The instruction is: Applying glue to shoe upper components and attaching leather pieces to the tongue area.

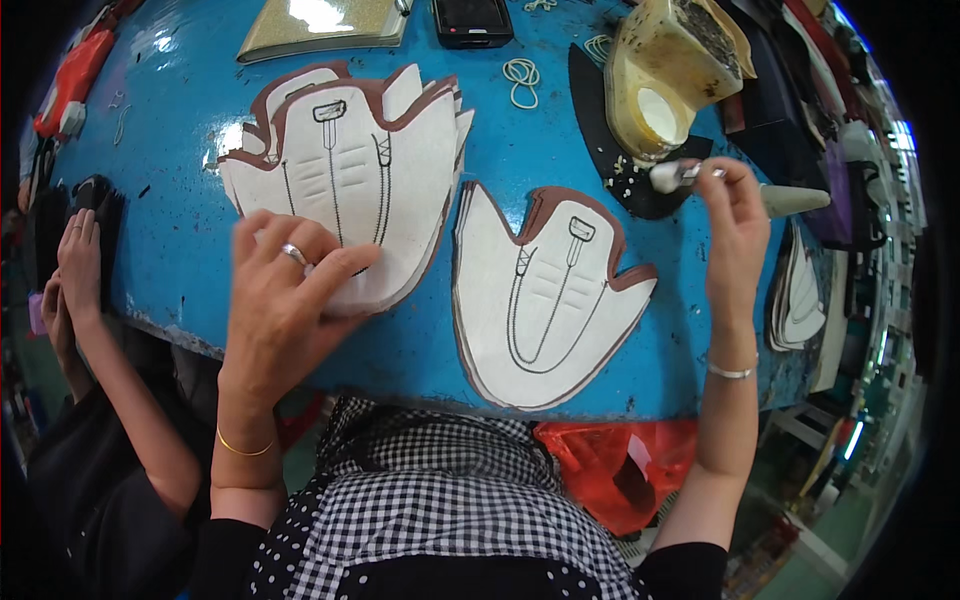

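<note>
My left hand (290, 275), with a ring on one finger, rests on the lower left of a stack of white stitched shoe-upper pieces (345, 190) with brown edges. Its fingers are bent and the thumb is stretched apart over the top piece. Held in the pinched fingers of my right hand (737, 205) is a small glue brush (664, 179) with a white, coated tip and a metal band. The brush is just below a yellowed glue pot (645, 110) holding white liquid. Between my hands lies a second, smaller stack of matching upper pieces (560, 310).
A black scrap (592, 135) with pale crumbs lies under the pot. Rubber bands (521, 83), a gold notebook (320, 30) and a black handheld device (472, 22) are at the back. Cut pieces (797, 295) stand at right. Another person's hand (80, 255) is at left.
</note>
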Demonstrator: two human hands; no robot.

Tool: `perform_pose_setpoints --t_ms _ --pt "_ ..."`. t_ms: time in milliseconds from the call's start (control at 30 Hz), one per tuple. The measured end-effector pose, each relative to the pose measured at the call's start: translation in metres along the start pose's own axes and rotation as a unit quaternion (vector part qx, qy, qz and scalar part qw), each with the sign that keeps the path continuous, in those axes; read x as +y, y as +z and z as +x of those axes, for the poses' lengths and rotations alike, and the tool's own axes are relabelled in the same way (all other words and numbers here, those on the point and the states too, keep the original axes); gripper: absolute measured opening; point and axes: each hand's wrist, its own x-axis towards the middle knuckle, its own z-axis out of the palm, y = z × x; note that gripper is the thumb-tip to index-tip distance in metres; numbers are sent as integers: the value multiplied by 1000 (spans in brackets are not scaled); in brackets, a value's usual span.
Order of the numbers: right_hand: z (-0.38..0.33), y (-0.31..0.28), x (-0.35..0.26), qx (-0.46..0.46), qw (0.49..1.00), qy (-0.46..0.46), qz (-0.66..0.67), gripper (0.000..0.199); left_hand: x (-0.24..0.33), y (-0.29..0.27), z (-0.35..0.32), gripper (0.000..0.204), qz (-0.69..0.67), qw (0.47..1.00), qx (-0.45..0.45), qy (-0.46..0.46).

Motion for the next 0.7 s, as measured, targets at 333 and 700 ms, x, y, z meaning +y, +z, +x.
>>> perform_pose_setpoints --t_ms 333,700 --pt "-74 33 -23 -228 953 -67 -188 15 96 43 0 35 -335 933 -94 97" --pt "-72 33 -21 -186 937 -190 -229 17 104 37 3 29 -268 945 -127 140"
